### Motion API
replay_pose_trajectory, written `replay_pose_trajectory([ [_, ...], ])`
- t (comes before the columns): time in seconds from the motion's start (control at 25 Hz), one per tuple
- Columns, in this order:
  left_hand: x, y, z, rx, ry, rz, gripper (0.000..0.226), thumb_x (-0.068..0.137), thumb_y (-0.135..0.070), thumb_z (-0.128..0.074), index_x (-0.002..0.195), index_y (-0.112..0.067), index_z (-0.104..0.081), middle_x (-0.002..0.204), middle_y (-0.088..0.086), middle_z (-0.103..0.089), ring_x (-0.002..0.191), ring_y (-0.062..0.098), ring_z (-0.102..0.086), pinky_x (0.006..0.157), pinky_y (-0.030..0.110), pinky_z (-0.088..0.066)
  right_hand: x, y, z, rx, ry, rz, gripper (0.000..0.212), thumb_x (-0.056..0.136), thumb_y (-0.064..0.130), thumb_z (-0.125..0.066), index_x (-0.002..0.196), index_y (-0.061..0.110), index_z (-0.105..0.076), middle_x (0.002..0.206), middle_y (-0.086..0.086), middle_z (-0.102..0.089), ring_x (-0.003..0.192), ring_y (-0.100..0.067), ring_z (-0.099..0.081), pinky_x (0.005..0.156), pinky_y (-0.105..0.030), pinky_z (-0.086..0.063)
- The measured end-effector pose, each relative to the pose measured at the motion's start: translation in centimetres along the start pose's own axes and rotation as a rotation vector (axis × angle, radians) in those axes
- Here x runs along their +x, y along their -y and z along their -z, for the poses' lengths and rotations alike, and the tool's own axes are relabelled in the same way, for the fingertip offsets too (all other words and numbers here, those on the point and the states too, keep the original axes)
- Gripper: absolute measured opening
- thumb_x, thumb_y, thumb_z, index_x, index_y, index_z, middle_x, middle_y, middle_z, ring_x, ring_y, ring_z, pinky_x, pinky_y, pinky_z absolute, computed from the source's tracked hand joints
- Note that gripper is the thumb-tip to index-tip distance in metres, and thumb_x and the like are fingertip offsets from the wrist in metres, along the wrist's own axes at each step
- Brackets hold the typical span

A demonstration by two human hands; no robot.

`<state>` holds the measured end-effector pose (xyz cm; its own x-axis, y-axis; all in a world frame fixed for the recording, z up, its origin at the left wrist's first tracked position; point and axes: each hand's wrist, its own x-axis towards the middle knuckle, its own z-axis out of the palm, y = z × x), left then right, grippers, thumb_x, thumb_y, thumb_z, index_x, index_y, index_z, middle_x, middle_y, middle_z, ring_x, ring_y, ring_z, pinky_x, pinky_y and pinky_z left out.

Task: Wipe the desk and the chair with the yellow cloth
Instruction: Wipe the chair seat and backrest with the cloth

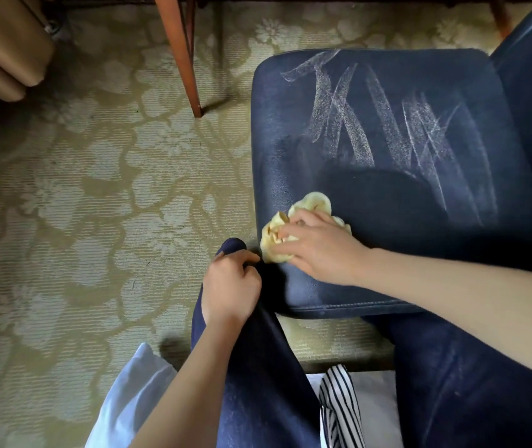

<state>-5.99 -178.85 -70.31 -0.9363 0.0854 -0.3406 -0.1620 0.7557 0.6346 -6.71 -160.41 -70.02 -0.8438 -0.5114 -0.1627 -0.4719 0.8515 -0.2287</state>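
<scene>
Where the seat of the dark blue chair (387, 279) comes to its near-left corner in the camera's view, the yellow cloth (309, 205) lies bunched into a crumpled wad, flat against the upholstery and just inside the seat's left edge. The right hand (319, 250) is on top of it, palm down, with the fingers spread and bent into the folds so that they grip the wad and press it onto the seat; the bare forearm comes in from the right across the seat's near edge. Toward the far side of the seat, well apart from the cloth, pale chalky streaks (387, 130) cross the dark cover in slanted and crossing bands, while the part of the seat round the cloth looks dark and plain. The chair's back rises at the right edge of the view. Just beside the seat's near-left corner, the left hand (230, 289) sits on the person's knee (233, 245), its fingers curled over the dark blue trouser leg and its thumb pointing toward the cloth. Under it all lies a beige carpet (96, 195) with a flower pattern, and a slanted wooden leg (188, 63) stands on it beyond the seat's far-left corner.
</scene>
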Motion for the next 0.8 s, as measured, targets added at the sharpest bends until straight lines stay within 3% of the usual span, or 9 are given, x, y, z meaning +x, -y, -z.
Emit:
replay_pose_trajectory([
  [0.08,-0.3,0.0,0.2,-0.024,-0.011,0.010,0.039,0.078,-0.004,-0.051,0.106,-0.021,-0.072,0.107,0.006,-0.070,0.101,0.028,-0.061,0.083,0.028,-0.046,-2.8,0.9,-0.7,-0.003,-0.049,0.089,0.012,0.078,0.027,-0.073,0.090,0.028,-0.072,0.099,0.006,-0.063,0.094,-0.026,-0.052,0.082,-0.042,-0.044],
  [0.16,-0.5,0.0,0.1,0.040,0.004,-0.019,0.047,0.079,-0.009,-0.053,0.121,-0.025,-0.064,0.121,0.002,-0.065,0.111,0.025,-0.057,0.089,0.028,-0.041,-5.2,1.5,-1.5,-0.035,-0.047,0.215,0.010,0.079,0.028,-0.070,0.088,0.031,-0.069,0.092,0.008,-0.061,0.092,-0.022,-0.047,0.081,-0.039,-0.045],
  [0.28,-0.4,0.2,-0.3,0.268,0.114,-0.160,0.064,0.087,-0.023,-0.049,0.148,-0.029,-0.030,0.154,-0.009,-0.031,0.141,0.013,-0.028,0.113,0.030,-0.018,-6.2,0.8,-1.8,-0.103,-0.069,0.447,0.010,0.089,0.027,-0.059,0.091,0.032,-0.068,0.088,0.008,-0.061,0.086,-0.021,-0.052,0.078,-0.039,-0.046],
  [0.4,-0.3,0.3,-1.1,0.412,0.163,-0.279,0.068,0.094,-0.039,-0.036,0.152,-0.032,-0.001,0.160,-0.013,0.001,0.147,0.009,0.004,0.116,0.037,0.003,-4.4,-0.8,-1.1,-0.157,-0.116,0.517,0.012,0.093,0.028,-0.056,0.089,0.030,-0.067,0.086,0.006,-0.062,0.082,-0.022,-0.058,0.077,-0.040,-0.048],
  [0.48,-0.4,0.4,-1.4,0.454,0.143,-0.331,0.074,0.092,-0.051,-0.030,0.151,-0.031,0.009,0.159,-0.012,0.011,0.145,0.011,0.015,0.115,0.043,0.009,-2.4,-1.8,-0.4,-0.145,-0.156,0.417,0.005,0.087,0.030,-0.065,0.090,0.029,-0.069,0.091,0.005,-0.065,0.084,-0.024,-0.060,0.077,-0.041,-0.049],
  [0.64,-0.4,0.2,-1.6,0.599,0.150,-0.411,0.102,0.074,-0.083,-0.012,0.146,-0.021,0.025,0.154,-0.004,0.028,0.140,0.018,0.032,0.108,0.050,0.023,1.8,-4.2,1.3,-0.156,-0.193,0.151,0.016,0.082,0.026,-0.071,0.097,0.027,-0.073,0.096,0.000,-0.066,0.087,-0.029,-0.059,0.077,-0.041,-0.047],
  [0.8,0.3,-0.4,-2.3,0.692,0.316,-0.478,0.131,0.057,-0.095,-0.028,0.139,-0.013,0.031,0.155,0.005,0.028,0.140,0.018,0.032,0.107,0.055,0.023,4.6,-6.3,1.9,-0.026,-0.247,-0.271,0.026,0.090,0.025,-0.059,0.115,0.028,-0.065,0.118,-0.003,-0.057,0.109,-0.032,-0.045,0.087,-0.043,-0.033],
])
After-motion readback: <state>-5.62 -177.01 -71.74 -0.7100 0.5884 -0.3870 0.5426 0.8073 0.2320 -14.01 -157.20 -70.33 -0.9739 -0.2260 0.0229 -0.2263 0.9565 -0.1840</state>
